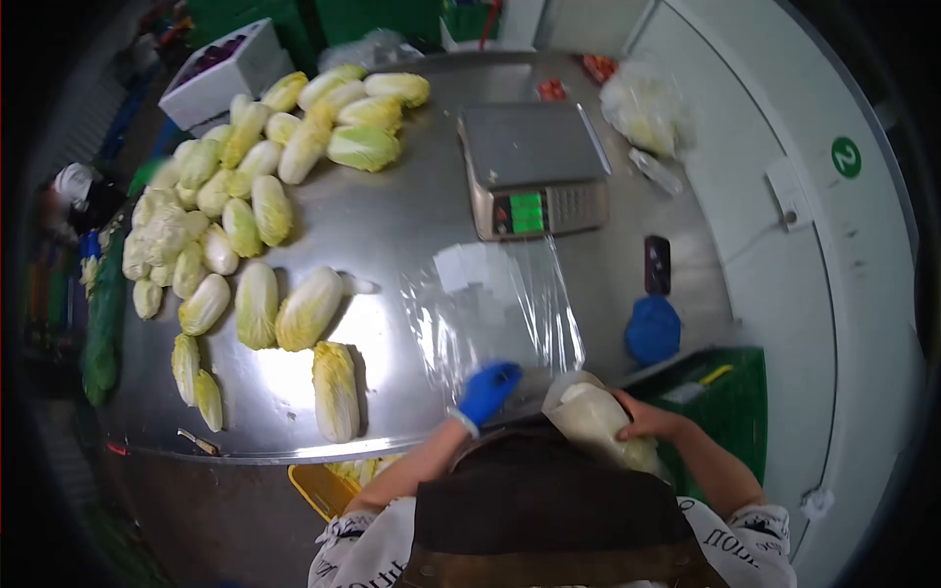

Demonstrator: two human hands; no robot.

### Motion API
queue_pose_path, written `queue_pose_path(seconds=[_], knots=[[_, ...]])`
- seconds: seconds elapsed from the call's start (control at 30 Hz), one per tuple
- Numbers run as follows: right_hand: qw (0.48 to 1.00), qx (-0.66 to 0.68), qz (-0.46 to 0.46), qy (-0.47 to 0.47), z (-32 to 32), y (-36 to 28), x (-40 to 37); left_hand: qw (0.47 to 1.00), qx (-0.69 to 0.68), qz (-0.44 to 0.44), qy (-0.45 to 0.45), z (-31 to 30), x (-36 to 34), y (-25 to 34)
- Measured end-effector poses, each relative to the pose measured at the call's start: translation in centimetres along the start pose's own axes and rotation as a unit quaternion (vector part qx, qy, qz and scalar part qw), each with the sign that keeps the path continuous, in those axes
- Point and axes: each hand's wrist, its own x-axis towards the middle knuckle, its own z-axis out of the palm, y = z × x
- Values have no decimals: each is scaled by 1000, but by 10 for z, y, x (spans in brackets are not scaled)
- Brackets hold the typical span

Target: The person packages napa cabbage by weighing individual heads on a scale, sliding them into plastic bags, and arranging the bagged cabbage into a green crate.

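Film, clear and creased, lies spread on the steel counter ahead of the person, its far edge just beside the scale and its near edge close to the blue-gloved left hand. That hand is plainly the nearer one to the film: it sits at the near end, fingers bent, and from here I can't tell whether they pinch anything or only rest there. The bare right hand is off to the right, clasped round the side of a pale bundle. It looks wrapped, though I can't make out what is inside. The bundle lies aslant by the dark apron, its long axis running from a far-left end, near the film's near right corner, back toward the person's right side. So the film is ahead of the bundle and to its left, while the left hand stands apart from the bundle, across a gap from that far-left end. Well over to the left, the nearest cabbage lies lengthwise, pointing away from the body, and the left hand is closer to it.
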Motion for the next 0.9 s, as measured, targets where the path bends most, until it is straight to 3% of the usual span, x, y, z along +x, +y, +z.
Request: queue_pose_path(seconds=[0.03,0.07,0.1,0.17,0.23,0.27,0.3,0.37,0.47,0.5,0.57,0.63,0.67,0.73,0.83,0.9], knots=[[999,-39,-10,6,1,2,1,974,127,161,92,-11,10,-5],[999,-53,-3,-5,0,4,4,942,234,211,114,-16,20,-16],[998,-68,2,-17,-1,4,5,922,331,189,72,-21,30,-38],[995,-94,5,-13,5,-2,6,908,332,248,51,-26,50,-66],[995,-101,2,-4,-2,-6,7,943,227,235,58,-29,65,-84],[996,-89,4,-2,-2,0,9,974,144,171,38,-36,63,-76],[997,-78,4,-2,-3,3,11,974,188,129,-2,-45,61,-67],[999,-54,6,-5,-3,4,14,981,86,172,3,-51,42,-29],[998,-53,-2,-20,-4,4,22,932,281,215,74,-69,38,-35],[998,-57,-12,-31,-4,4,26,935,294,186,73,-77,41,-58],[996,-69,-30,-49,-7,1,33,930,302,195,77,-84,52,-79],[992,-82,-43,-82,-7,-11,41,974,173,135,54,-75,65,-88],[990,-81,-55,-98,-7,-17,46,987,109,105,44,-73,68,-80],[984,-110,-87,-111,-11,-12,58,990,117,80,8,-72,56,-43],[993,-44,-35,-102,-10,-24,63,988,106,89,-69,-63,28,14],[997,44,20,-54,-10,-9,73,989,25,107,-101,-49,9,35]])
